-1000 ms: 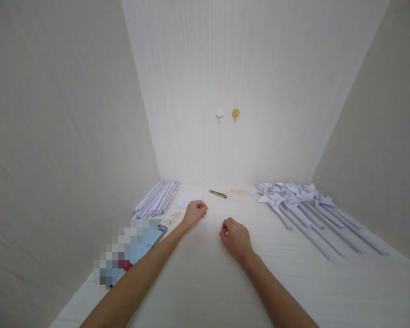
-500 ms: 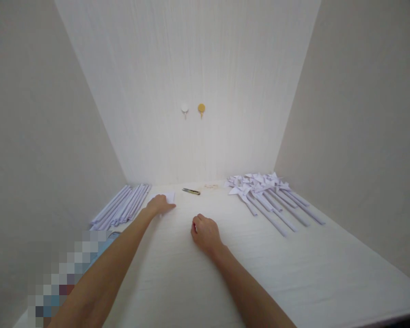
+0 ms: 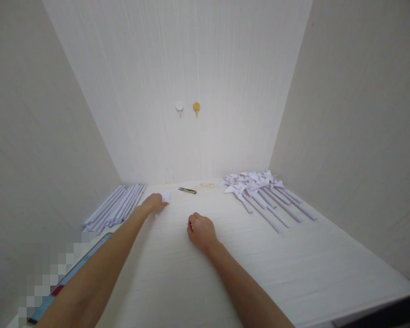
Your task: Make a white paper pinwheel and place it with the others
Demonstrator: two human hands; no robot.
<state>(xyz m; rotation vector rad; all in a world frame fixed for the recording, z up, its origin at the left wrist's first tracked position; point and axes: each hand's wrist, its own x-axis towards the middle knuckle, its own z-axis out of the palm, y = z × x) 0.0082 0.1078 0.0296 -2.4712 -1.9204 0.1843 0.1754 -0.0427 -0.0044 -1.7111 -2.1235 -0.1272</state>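
Note:
My left hand [image 3: 153, 202] reaches to the far left part of the table, its fingers closed on the edge of a small white paper sheet [image 3: 166, 196], with the thumb at its near corner. Part of the sheet is hidden under the fingers. Nearer the middle, my right hand [image 3: 202, 231] rests on the table in a loose fist, and nothing shows in it. Beyond the hands lies a pair of thread snips [image 3: 187, 190]. Rolled white paper sticks [image 3: 116, 207] are stacked to the left of my left hand.
Several white paper pinwheels [image 3: 256, 191] on paper sticks lie together at the back right. A blue, flat, phone-like object [image 3: 89, 255] is partly behind my left forearm. Walls enclose the white table [image 3: 177, 282]; a white hook [image 3: 179, 107] and a yellow hook [image 3: 196, 106] hang on the back one.
My left thumb has drawn in toward the fingers at the paper sheet. My right hand keeps its place on the table. The whole view has shifted slightly.

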